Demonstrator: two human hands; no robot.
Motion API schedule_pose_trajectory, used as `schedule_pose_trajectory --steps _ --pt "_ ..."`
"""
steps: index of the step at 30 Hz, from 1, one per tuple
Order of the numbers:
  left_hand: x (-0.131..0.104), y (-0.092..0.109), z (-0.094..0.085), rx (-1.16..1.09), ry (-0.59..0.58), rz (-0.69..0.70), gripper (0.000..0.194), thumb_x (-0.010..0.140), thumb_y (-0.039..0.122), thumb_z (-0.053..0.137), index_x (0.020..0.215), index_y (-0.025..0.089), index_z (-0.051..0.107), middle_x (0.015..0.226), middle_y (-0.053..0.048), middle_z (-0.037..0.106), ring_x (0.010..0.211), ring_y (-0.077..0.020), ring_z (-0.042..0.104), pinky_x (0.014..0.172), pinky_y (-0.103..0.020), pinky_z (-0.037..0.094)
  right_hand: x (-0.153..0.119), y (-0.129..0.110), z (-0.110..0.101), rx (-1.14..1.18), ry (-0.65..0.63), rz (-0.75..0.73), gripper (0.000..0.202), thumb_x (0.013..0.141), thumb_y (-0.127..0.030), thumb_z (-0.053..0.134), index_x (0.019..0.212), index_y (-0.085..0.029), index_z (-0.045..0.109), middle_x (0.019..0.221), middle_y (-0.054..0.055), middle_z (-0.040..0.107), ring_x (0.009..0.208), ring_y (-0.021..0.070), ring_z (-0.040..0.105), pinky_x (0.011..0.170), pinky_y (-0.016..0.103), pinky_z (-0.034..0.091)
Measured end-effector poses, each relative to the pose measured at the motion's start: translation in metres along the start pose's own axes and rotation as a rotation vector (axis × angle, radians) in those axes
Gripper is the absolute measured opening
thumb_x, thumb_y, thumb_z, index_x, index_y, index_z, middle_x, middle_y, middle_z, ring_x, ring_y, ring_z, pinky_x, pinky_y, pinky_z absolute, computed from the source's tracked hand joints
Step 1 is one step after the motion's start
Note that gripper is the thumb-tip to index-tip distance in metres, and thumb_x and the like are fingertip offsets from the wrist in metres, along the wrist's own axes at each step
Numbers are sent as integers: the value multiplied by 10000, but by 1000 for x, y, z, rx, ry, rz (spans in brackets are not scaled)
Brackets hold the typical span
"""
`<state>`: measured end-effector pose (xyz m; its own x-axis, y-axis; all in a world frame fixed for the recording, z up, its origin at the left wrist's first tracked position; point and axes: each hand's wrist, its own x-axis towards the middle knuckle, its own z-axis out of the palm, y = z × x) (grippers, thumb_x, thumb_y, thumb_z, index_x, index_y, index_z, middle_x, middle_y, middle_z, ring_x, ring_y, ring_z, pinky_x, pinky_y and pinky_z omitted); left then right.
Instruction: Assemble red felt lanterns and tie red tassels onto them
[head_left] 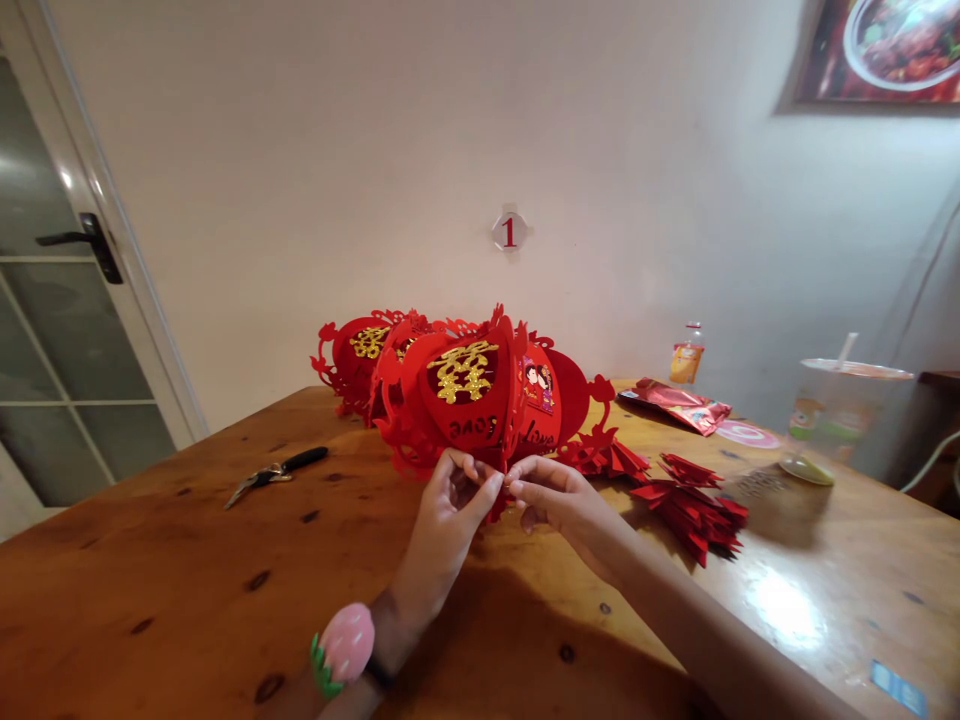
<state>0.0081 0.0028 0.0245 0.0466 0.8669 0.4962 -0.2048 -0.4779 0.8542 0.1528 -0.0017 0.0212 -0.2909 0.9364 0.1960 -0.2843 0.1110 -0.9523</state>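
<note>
A red paper lantern (465, 420) with gold glitter characters, dark lettering and a cartoon couple lies in front of me. At its near edge, my left hand (459, 505) pinches the red panels between thumb and fingers. My right hand (551, 490) is closed in a pinch at the same spot, its fingertips almost touching the left ones. Exactly what sits between the fingertips is too small to make out. Behind it to the left is another red lantern (352, 350). Folded red paper tassels (697, 510) lie right of my right hand.
Keys with a black holder (281, 472) lie on the wooden table (187, 580) at left. Toward the back right are a red packet (679, 402), an orange drink bottle (687, 355) and a plastic cup with a straw (836, 415). A wall (337, 180) stands behind.
</note>
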Motion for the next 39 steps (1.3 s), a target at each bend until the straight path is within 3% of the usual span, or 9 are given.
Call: schedule_pose_trajectory --steps 18,25,30,39 --pt "-2 -3 -1 48 -35 73 209 699 244 659 690 184 459 697 30 512 682 -105 520 668 -206 447 0 1 -3 -17 -28 -19 148 672 -309 717 724 -179 669 693 -15 610 597 65 504 547 193 368" --pt "-5 -1 -3 170 -57 75 76 748 214 618 776 180 556 774 5 590 746 -124 571 699 -210 459 -2 -1 -1 54 -23 -11 178 679 -284 713 834 -204 677 725 -19 603 604 61 505 553 189 384" --pt "-7 2 -4 189 -65 76 82 778 242 599 841 192 583 832 0 615 793 -132 584 733 -216 463 -3 -3 -1 48 -41 -13 197 692 -288 703 875 -218 677 762 -14 609 620 62 517 549 185 381" --pt "1 1 -6 171 -29 45 96 720 268 662 767 193 626 756 33 638 724 -94 584 696 -168 461 -3 -1 -2 -3 -58 -34 208 712 -282 691 911 -223 671 746 -15 604 631 66 524 553 185 384"
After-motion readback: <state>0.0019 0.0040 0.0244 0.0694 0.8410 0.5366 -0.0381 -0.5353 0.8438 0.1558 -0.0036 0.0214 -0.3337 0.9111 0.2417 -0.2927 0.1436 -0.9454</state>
